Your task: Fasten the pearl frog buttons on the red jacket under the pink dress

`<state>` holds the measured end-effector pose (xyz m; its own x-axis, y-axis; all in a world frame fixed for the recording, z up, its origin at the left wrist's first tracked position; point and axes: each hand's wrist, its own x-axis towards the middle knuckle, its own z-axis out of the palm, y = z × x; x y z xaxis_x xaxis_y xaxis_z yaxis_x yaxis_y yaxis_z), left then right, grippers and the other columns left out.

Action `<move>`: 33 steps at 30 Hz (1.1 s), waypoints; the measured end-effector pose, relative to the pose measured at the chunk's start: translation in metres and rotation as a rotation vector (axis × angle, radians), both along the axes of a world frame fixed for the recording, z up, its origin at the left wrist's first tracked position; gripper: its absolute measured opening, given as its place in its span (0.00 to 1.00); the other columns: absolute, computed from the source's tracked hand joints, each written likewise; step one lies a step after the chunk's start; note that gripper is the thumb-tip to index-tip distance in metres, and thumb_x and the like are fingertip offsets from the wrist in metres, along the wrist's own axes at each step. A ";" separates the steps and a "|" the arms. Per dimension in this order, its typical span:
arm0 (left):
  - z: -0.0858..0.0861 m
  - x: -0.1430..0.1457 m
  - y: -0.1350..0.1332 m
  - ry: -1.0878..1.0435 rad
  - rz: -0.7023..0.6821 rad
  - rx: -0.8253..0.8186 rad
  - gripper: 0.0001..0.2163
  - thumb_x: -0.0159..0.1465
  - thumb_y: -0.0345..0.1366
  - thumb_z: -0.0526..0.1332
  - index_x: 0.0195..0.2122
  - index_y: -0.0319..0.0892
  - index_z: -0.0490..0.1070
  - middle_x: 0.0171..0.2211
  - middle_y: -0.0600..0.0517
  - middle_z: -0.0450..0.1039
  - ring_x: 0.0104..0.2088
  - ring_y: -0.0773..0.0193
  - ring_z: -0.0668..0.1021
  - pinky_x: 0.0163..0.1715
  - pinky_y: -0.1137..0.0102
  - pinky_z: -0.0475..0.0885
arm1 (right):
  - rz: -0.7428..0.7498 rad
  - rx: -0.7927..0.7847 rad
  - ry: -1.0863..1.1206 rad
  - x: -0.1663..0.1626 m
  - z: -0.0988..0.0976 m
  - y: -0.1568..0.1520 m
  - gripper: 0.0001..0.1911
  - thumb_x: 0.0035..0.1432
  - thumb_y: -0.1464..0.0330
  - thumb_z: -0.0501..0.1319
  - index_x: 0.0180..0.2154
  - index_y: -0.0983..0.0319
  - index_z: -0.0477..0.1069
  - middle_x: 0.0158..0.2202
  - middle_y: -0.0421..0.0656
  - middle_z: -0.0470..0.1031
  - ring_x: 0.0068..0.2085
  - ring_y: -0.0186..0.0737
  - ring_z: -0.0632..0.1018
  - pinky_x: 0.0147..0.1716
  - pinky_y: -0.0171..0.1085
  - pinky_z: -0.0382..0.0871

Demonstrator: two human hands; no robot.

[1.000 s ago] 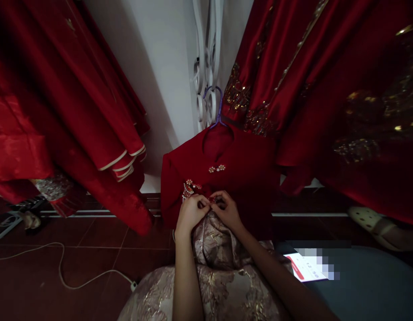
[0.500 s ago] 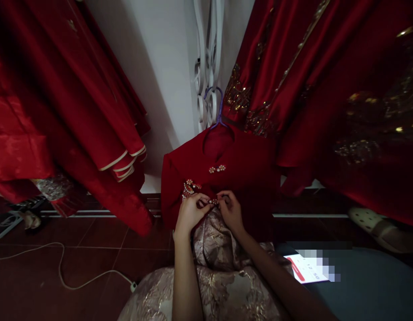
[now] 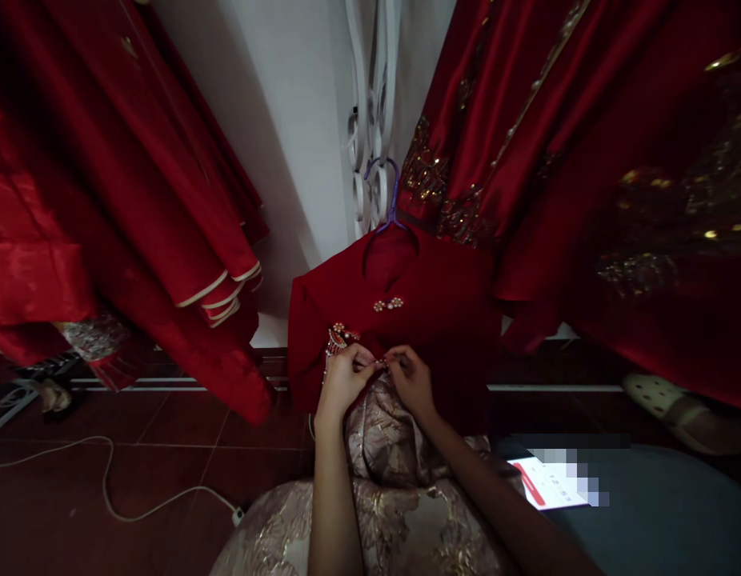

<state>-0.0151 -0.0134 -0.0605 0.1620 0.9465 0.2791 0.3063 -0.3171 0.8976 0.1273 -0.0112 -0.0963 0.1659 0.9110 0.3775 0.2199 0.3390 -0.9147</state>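
Note:
A dark red jacket (image 3: 340,292) hangs in front of me on a purple hanger (image 3: 395,192). A jewelled clasp (image 3: 388,305) sits just below its neckline, and a beaded brooch (image 3: 338,336) is on the chest at left. Lower on the jacket's front, my left hand (image 3: 345,382) pinches the left end of a second beaded clasp (image 3: 380,362). My right hand (image 3: 414,386) pinches the right end of that clasp. The fingertips are close together and hide most of it.
Red garments (image 3: 184,200) hang at left and embellished red gowns (image 3: 520,120) at right. White scrolled metalwork (image 3: 370,120) stands behind the hanger. A lit phone (image 3: 547,482) lies at lower right on a grey surface (image 3: 658,512). A cable (image 3: 110,480) crosses the tiled floor.
My right fingers have shifted slightly left and down, closing in on the left fingertips, so less of the lower clasp shows. The jacket hangs almost as before.

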 end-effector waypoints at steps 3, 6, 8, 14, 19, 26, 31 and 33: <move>0.000 0.001 0.000 -0.020 0.012 -0.006 0.05 0.56 0.36 0.59 0.30 0.39 0.69 0.29 0.51 0.73 0.30 0.69 0.75 0.31 0.74 0.71 | 0.005 0.012 -0.006 0.000 0.001 -0.001 0.06 0.53 0.65 0.56 0.31 0.61 0.65 0.26 0.41 0.70 0.28 0.35 0.72 0.25 0.31 0.65; 0.001 0.002 0.001 -0.082 0.015 -0.025 0.05 0.56 0.34 0.59 0.31 0.39 0.69 0.29 0.51 0.73 0.29 0.70 0.75 0.31 0.74 0.71 | 0.018 0.032 -0.013 -0.001 0.003 -0.002 0.05 0.52 0.67 0.55 0.32 0.61 0.66 0.28 0.41 0.71 0.29 0.35 0.73 0.25 0.31 0.66; 0.000 0.003 0.002 -0.169 -0.010 -0.083 0.07 0.53 0.33 0.61 0.33 0.38 0.68 0.28 0.51 0.73 0.29 0.70 0.75 0.31 0.74 0.71 | 0.028 0.043 -0.026 -0.002 0.003 -0.002 0.06 0.50 0.69 0.56 0.33 0.61 0.66 0.29 0.41 0.71 0.30 0.35 0.72 0.26 0.31 0.65; -0.004 0.006 0.008 -0.497 0.024 -0.371 0.18 0.49 0.42 0.66 0.36 0.37 0.65 0.23 0.54 0.70 0.24 0.69 0.75 0.29 0.70 0.74 | -0.014 0.053 -0.020 -0.001 0.000 -0.002 0.06 0.47 0.71 0.55 0.32 0.60 0.64 0.26 0.38 0.68 0.27 0.34 0.70 0.27 0.31 0.63; -0.013 0.004 0.019 -0.788 0.227 -0.293 0.17 0.54 0.46 0.61 0.39 0.39 0.65 0.32 0.51 0.72 0.29 0.70 0.76 0.36 0.68 0.74 | 0.004 0.052 0.021 0.001 -0.002 -0.002 0.06 0.48 0.72 0.52 0.31 0.60 0.64 0.25 0.38 0.65 0.25 0.33 0.66 0.24 0.31 0.60; -0.014 0.001 0.023 -1.025 0.186 -0.316 0.13 0.53 0.41 0.63 0.35 0.38 0.68 0.37 0.47 0.73 0.39 0.66 0.76 0.47 0.65 0.69 | 0.056 0.042 -0.001 0.001 -0.001 -0.002 0.05 0.47 0.73 0.53 0.29 0.60 0.64 0.24 0.37 0.65 0.24 0.32 0.66 0.24 0.31 0.59; -0.012 0.001 0.021 -1.057 0.186 -0.360 0.14 0.51 0.39 0.66 0.36 0.38 0.70 0.34 0.50 0.74 0.33 0.71 0.76 0.41 0.71 0.69 | 0.065 0.074 -0.058 0.001 0.003 -0.005 0.05 0.46 0.74 0.53 0.27 0.61 0.65 0.23 0.37 0.65 0.25 0.32 0.66 0.26 0.31 0.59; -0.011 0.001 0.021 -1.117 0.177 -0.371 0.13 0.51 0.38 0.66 0.35 0.38 0.71 0.33 0.51 0.74 0.32 0.72 0.75 0.39 0.73 0.69 | 0.063 0.082 -0.063 0.002 0.003 -0.005 0.05 0.46 0.74 0.52 0.27 0.61 0.65 0.23 0.37 0.65 0.25 0.32 0.66 0.26 0.31 0.59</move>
<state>-0.0141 0.0071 -0.0712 -0.1382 0.9839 -0.1133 -0.6901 -0.0136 0.7235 0.1288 -0.0165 -0.0934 0.0828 0.8848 0.4586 0.2518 0.4267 -0.8686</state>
